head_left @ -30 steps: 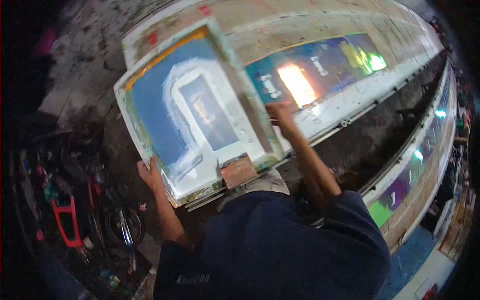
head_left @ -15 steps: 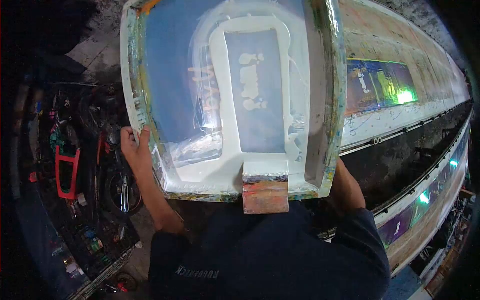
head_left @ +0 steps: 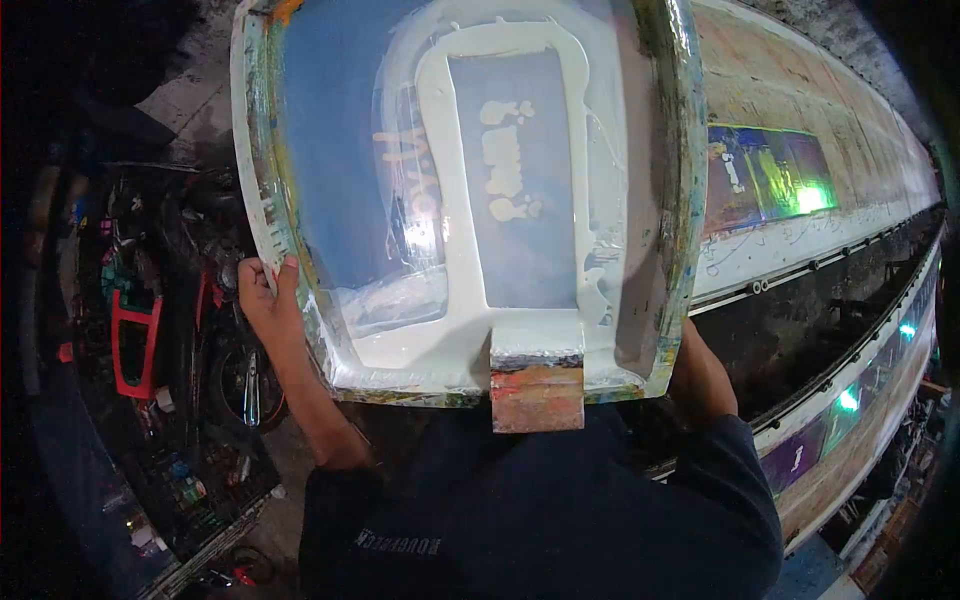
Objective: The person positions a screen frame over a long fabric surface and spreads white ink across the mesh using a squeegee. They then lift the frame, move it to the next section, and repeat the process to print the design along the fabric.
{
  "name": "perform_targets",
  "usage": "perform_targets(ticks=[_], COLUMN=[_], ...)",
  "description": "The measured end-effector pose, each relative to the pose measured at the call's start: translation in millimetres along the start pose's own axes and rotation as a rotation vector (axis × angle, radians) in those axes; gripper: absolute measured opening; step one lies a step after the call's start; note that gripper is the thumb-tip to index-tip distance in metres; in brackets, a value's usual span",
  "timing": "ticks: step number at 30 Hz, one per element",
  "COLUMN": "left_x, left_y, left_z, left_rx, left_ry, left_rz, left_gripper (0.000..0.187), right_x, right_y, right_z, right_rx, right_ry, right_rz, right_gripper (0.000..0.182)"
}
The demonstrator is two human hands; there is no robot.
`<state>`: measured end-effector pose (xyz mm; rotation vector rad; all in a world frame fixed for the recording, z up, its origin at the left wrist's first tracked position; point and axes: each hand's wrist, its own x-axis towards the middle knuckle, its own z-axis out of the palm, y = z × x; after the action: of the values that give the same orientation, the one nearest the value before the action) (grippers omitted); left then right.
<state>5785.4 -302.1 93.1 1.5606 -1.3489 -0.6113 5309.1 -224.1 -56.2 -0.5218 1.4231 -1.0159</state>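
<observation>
A screen printing frame [head_left: 660, 250] with paint-stained edges is held up in front of me, tilted. Thick white ink [head_left: 440, 180] lies on its blue mesh [head_left: 330, 150] around a rectangular area with a pale stencil design. A squeegee [head_left: 538, 385] rests at the near edge, its stained wooden handle overhanging the rim. My left hand [head_left: 272, 295] is closed on the frame's left side, thumb on the rim. My right hand [head_left: 703, 372] is at the lower right side, its fingers hidden behind the frame; it appears to support that side.
To the right runs a long printing table [head_left: 760, 80], with a dark printed sheet [head_left: 765, 175] on it. A second long table with a purple sheet [head_left: 797, 458] lies beyond a dark gap. At left are a red plastic part [head_left: 135, 345] and dark clutter on a low surface.
The frame has shifted slightly right and looks a little larger, its right edge swinging outward. Both hands stay at its sides, and the squeegee has moved along with it.
</observation>
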Motion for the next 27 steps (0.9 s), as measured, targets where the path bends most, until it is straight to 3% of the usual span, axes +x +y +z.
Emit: perform_targets(ticks=[27], left_x=[-7], left_y=[9], left_z=[-3], left_rx=[0.032], left_ry=[0.029], left_rz=[-0.013], left_gripper=[0.02], right_x=[-7], right_y=[3], right_z=[-36], right_rx=[-0.26], right_ry=[0.063], right_rz=[0.029], right_gripper=[0.052])
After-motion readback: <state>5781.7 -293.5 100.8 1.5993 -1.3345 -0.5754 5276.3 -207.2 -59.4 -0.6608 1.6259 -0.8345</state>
